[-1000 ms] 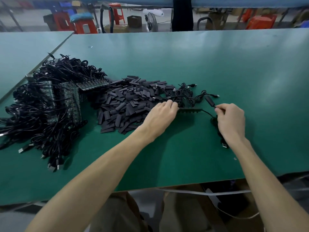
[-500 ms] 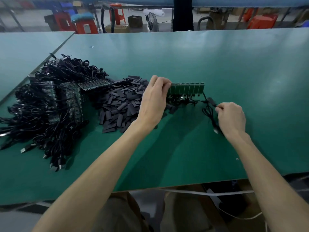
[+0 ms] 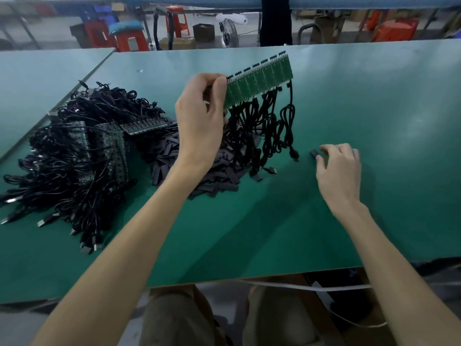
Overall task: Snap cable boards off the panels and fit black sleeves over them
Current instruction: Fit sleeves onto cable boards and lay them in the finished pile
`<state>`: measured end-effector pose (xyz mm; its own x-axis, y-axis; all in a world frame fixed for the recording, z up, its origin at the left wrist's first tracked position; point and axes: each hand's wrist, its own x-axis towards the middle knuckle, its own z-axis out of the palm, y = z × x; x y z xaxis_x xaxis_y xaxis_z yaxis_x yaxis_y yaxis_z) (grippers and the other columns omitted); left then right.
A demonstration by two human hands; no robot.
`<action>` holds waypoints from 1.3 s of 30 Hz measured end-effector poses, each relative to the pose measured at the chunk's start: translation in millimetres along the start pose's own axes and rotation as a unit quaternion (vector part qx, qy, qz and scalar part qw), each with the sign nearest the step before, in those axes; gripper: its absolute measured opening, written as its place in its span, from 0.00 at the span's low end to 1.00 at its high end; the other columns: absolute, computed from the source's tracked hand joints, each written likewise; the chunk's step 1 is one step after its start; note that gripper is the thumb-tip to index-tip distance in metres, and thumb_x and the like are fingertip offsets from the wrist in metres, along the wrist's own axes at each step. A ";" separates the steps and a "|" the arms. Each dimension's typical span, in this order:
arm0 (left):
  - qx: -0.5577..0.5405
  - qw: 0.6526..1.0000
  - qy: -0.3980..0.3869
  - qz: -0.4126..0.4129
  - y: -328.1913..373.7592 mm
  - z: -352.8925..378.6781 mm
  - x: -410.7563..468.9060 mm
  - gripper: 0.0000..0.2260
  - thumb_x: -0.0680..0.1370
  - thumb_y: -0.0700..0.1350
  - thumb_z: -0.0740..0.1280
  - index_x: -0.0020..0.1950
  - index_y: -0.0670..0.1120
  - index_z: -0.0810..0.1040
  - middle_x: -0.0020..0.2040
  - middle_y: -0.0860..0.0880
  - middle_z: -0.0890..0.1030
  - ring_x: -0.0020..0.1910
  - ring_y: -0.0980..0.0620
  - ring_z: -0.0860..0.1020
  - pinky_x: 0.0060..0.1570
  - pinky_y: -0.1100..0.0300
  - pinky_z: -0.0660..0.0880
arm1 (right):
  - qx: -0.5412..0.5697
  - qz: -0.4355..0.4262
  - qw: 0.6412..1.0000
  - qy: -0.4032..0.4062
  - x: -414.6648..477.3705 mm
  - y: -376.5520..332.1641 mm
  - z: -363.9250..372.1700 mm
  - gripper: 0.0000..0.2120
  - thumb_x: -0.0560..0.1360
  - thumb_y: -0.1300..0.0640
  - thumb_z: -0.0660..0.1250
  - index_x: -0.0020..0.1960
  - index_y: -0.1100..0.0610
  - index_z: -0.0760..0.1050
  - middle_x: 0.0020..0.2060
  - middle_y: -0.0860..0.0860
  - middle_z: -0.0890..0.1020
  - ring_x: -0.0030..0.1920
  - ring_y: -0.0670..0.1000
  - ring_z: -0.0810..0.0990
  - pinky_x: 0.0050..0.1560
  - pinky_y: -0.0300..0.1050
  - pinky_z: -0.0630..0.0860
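Head view: the left hand [image 3: 199,116] pinched the panel [image 3: 259,83] by one end, upper centre; the right hand [image 3: 339,168] pinched a black sleeve [image 3: 314,153], centre right. Dangling cables [image 3: 264,131] might have snagged the sleeve pile [image 3: 174,156], wrenching the panel free.

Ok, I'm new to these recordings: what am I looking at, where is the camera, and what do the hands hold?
There is no machine: these are a person's two bare hands, filmed by one wide camera worn on the head, looking forward and down. The left hand grips one end of a green panel raised above the table, with black cables dangling from it. The right hand is low by the table, fingers at a small black piece; whether they pinch it is unclear. On the table lie a pile of black sleeves and, further left, a heap of more panels and cables.
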<state>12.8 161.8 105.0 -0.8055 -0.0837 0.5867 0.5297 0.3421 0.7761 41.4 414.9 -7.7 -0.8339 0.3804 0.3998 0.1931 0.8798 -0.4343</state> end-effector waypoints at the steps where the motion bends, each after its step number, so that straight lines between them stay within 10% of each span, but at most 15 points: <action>1: -0.018 1.000 0.002 -0.015 2.9 -5.0 1.3 0.07 0.85 0.45 0.62 0.56 0.45 0.77 0.44 0.47 0.81 0.36 0.47 0.81 0.36 0.58 0.80 | 0.039 -0.010 0.999 0.004 -3.2 -8.3 -1.5 0.13 0.84 0.59 0.63 0.66 0.61 0.78 0.59 0.55 0.78 0.63 0.57 0.72 0.65 0.52 0.71; 9: -0.324 0.909 0.012 -0.263 -5.1 -35.2 -5.2 0.09 0.82 0.41 0.66 0.54 0.35 0.81 0.42 0.47 0.84 0.36 0.53 0.83 0.50 0.55 0.81 | 0.342 0.003 0.932 -0.119 -43.5 -70.4 -3.4 0.11 0.82 0.56 0.68 0.63 0.51 0.81 0.55 0.42 0.84 0.55 0.38 0.81 0.59 0.33 0.75; 13: -0.412 0.835 0.009 -0.366 -23.6 -38.6 -25.8 0.10 0.82 0.37 0.65 0.57 0.30 0.78 0.52 0.40 0.83 0.43 0.49 0.85 0.48 0.57 0.82 | 0.596 0.150 0.745 -0.261 -58.2 -90.4 6.5 0.12 0.84 0.52 0.64 0.62 0.55 0.81 0.55 0.51 0.87 0.51 0.50 0.85 0.56 0.49 0.82; 17: -0.477 0.781 0.014 -0.402 -36.7 -43.8 -46.0 0.10 0.82 0.33 0.63 0.60 0.29 0.76 0.59 0.37 0.81 0.51 0.44 0.85 0.47 0.59 0.82 | 0.707 0.212 0.604 -0.300 -61.3 -102.8 9.7 0.24 0.79 0.42 0.62 0.66 0.58 0.78 0.57 0.56 0.86 0.47 0.50 0.84 0.43 0.43 0.80; 21: -0.547 0.737 -0.012 -0.397 -36.0 -55.6 -58.6 0.05 0.80 0.30 0.64 0.53 0.38 0.75 0.67 0.37 0.74 0.59 0.43 0.83 0.52 0.60 0.81 | 0.755 0.181 0.564 -0.281 -49.5 -120.8 7.5 0.29 0.79 0.40 0.60 0.71 0.58 0.75 0.64 0.56 0.83 0.54 0.49 0.84 0.47 0.40 0.80; 25: -0.596 0.736 -0.004 -0.322 -21.1 -61.4 -69.2 0.10 0.77 0.28 0.64 0.45 0.42 0.72 0.47 0.42 0.76 0.63 0.38 0.81 0.58 0.57 0.80 | 0.776 0.157 0.543 -0.279 -39.6 -142.8 9.4 0.32 0.78 0.37 0.60 0.72 0.58 0.74 0.64 0.56 0.83 0.60 0.51 0.82 0.55 0.40 0.80; 30: -0.486 0.824 0.067 -0.285 -17.2 -55.2 -84.5 0.10 0.78 0.29 0.68 0.45 0.42 0.72 0.46 0.39 0.74 0.59 0.37 0.82 0.61 0.53 0.79 | 0.715 0.197 0.605 -0.288 -45.6 -158.4 32.1 0.29 0.84 0.39 0.55 0.66 0.61 0.79 0.59 0.57 0.85 0.61 0.54 0.84 0.62 0.49 0.79; 39: -0.433 0.806 0.079 -0.396 -47.9 -43.3 -106.3 0.08 0.79 0.35 0.71 0.46 0.42 0.72 0.49 0.41 0.84 0.58 0.43 0.84 0.53 0.57 0.81 | 0.379 -0.012 0.926 -0.001 -73.3 -132.9 47.4 0.09 0.81 0.49 0.67 0.58 0.48 0.83 0.56 0.44 0.80 0.63 0.47 0.72 0.67 0.54 0.71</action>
<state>84.6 113.8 15.5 -0.9746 -0.0968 -0.2021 -0.0910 -0.6533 0.7516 52.4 256.6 -17.6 -0.8341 0.3629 0.4155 -0.2423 0.4358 -0.8668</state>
